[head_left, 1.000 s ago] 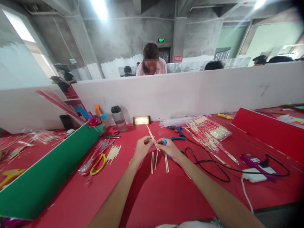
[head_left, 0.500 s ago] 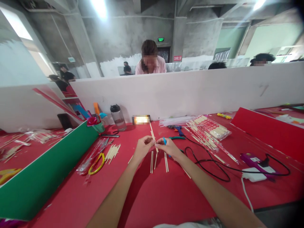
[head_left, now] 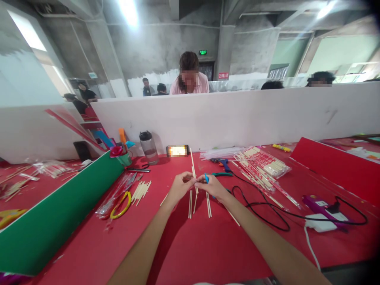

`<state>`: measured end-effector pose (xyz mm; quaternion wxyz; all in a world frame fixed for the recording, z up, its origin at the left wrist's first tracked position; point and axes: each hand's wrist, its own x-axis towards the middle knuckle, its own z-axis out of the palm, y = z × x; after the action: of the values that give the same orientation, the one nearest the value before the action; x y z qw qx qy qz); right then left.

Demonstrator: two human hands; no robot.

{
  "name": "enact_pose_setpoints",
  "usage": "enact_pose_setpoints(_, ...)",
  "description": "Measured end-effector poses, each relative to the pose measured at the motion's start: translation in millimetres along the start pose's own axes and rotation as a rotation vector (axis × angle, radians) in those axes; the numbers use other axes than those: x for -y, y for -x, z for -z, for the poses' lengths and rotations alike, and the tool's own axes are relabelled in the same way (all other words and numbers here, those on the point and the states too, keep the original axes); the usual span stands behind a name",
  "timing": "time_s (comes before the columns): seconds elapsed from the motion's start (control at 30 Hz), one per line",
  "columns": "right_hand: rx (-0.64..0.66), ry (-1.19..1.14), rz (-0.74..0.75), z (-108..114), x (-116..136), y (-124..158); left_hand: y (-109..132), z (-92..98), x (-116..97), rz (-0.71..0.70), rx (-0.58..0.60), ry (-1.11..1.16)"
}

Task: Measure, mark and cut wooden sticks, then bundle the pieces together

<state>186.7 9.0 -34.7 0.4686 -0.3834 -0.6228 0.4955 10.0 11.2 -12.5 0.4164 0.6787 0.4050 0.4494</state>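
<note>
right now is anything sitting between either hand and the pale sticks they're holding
Nothing visible: the left hand and right hand both have their fingers at the pale sticks. The loose sticks lie nearer the person, not in between.

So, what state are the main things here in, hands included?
Left hand, pinching pale sticks
Right hand, pinching the same sticks
Short stick pile, lying flat
Yellow-handled scissors, lying flat; blade opening unclear
Bottle, upright, black lid on
Phone, propped up, screen bright, pixelated
Glue gun, lying down; heat unknown
Power strip, black plug in it
Green cup, upright, holding red flower
</note>
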Motion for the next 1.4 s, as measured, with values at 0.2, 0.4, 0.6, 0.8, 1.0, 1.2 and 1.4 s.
enact_pose_setpoints(0.2, 0.013, 0.001, 0.010, 0, -4, -1, 0, 0.5, -1, -0.044, 0.023, -0.032)
enact_pose_setpoints(0.4, 0.001, 0.038, 0.016, 3, -9, -3, 0, 0.0, 0, -0.039, 0.030, -0.026)
enact_pose_setpoints(0.6, 0.014, 0.034, -0.005, 3, -9, -2, 0, -0.3, 2, 0.008, 0.017, 0.006)
enact_pose_setpoints(0.8, 0.016, 0.039, 0.004, 4, -10, -2, 2, -0.9, 5, 0.046, 0.029, 0.079)
enact_pose_setpoints(1.0, 0.025, 0.047, 0.028, 5, -12, -3, 2, -1.1, 6, 0.061, 0.034, 0.092)
enact_pose_setpoints(1.2, 0.025, 0.055, 0.033, 5, -11, -4, 1, -1.2, 6, 0.057, 0.033, 0.068)
enact_pose_setpoints(1.4, -0.077, 0.064, 0.035, 8, -3, -5, 0, 15.2, 4, -0.013, -0.052, -0.357)
